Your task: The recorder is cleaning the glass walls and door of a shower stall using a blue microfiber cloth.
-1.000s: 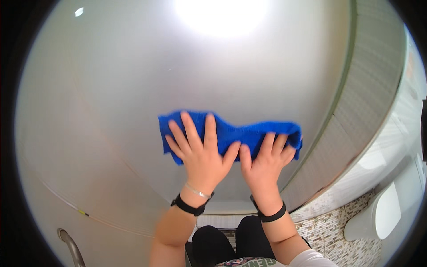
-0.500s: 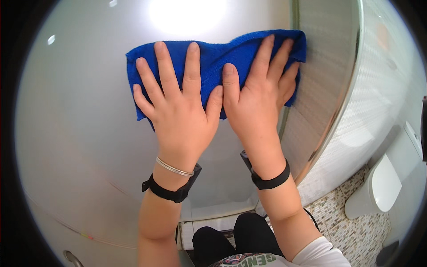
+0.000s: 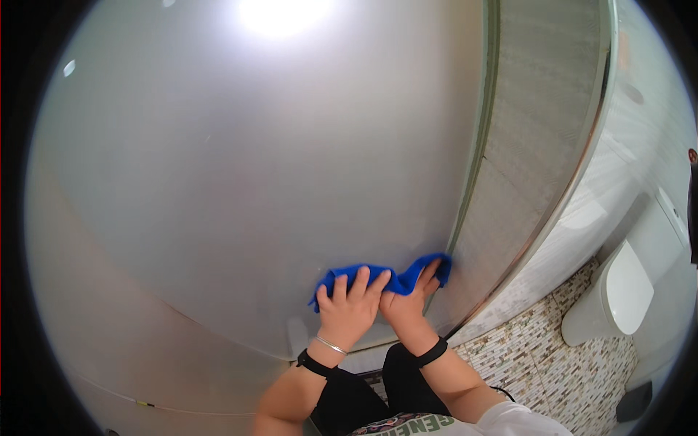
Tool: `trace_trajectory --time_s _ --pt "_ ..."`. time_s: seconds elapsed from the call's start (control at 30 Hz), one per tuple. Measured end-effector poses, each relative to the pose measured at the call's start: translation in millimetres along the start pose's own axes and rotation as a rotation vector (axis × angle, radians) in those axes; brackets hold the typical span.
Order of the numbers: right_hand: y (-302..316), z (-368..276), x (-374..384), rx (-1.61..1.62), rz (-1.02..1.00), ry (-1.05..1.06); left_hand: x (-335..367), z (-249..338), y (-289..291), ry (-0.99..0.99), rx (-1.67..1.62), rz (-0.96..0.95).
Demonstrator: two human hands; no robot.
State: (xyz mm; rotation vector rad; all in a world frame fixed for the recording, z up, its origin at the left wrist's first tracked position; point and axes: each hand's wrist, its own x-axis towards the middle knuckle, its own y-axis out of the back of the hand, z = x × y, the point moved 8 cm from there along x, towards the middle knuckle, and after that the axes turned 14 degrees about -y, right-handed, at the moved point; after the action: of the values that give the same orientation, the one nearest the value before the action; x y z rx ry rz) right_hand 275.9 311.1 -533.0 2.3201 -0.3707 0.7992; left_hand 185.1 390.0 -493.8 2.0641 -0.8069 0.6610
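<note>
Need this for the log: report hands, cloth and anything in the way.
Left hand spread on blue cloth; right hand at its right end, grip unclear. Cloth rumpled against pale panel. Greenish edge strip close by cloth's right end.

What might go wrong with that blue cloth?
The blue cloth is crumpled, so it might slip and leave bare fingers on the grey panel. The right hand is close to the panel's edge strip, so its fingers could bump it. The left hand sits right beside it, so the hands might knock together.
</note>
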Motion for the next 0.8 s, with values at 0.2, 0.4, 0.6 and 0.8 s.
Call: trace_trajectory --time_s 0.2,0.4,0.6,0.8 --pt "-41.3 35.6 -62.3 0.036 -0.345 0.035 -78.2 25.2 -33.3 -0.044 -0.137 -0.097" --pt "38.7 -82.8 46.8 0.169 -0.033 0.168 8.3 -83.2 40.3 0.297 -0.023 0.137" --pt "56.1 -132.4 47.0 0.192 0.081 0.298 10.6 -124.9 60.7 0.442 0.034 0.202" --pt "-24.2 -54.6 -65.8 -0.064 -0.129 0.484 -107.7 -49.3 -11.9 0.434 -0.014 -0.004"
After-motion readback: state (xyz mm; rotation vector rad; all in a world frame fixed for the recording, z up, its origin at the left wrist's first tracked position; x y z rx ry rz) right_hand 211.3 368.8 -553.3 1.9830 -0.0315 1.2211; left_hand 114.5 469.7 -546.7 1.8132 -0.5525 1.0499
